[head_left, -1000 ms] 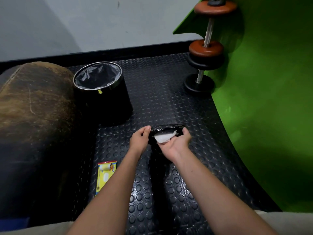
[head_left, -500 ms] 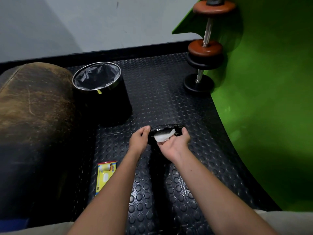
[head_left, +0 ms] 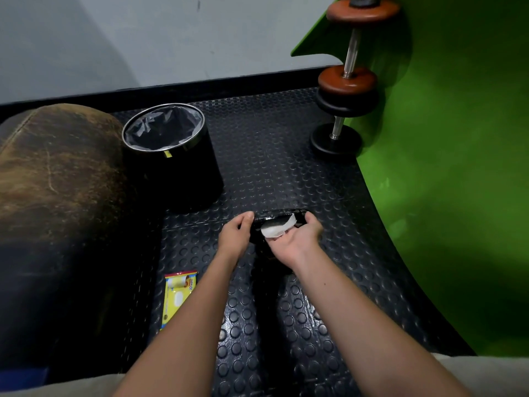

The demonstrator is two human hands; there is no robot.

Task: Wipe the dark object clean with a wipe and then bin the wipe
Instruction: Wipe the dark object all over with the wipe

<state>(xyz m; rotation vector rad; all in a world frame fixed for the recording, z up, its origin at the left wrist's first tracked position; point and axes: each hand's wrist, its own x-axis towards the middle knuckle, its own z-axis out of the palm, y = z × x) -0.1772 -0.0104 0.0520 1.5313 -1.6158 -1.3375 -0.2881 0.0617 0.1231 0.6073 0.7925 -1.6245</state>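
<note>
A small dark glossy object point(head_left: 272, 218) is held between both hands above the studded black floor mat. My left hand point(head_left: 236, 234) grips its left end. My right hand point(head_left: 297, 239) holds a folded white wipe point(head_left: 276, 228) pressed against the object's near face, with the thumb on its right end. Most of the object is hidden by the wipe and the fingers. A black bin point(head_left: 171, 156) with a steel rim and a grey liner stands behind and to the left of the hands.
A yellow pack of wipes point(head_left: 179, 296) lies on the mat point(head_left: 286, 167) by my left forearm. A worn brown leather cushion point(head_left: 57, 181) fills the left side. Dumbbells point(head_left: 346, 81) lean against a green curved wall point(head_left: 443, 167) at the back right.
The wipe has slid a little to the left across the object under my right hand. The left hand keeps its hold.
</note>
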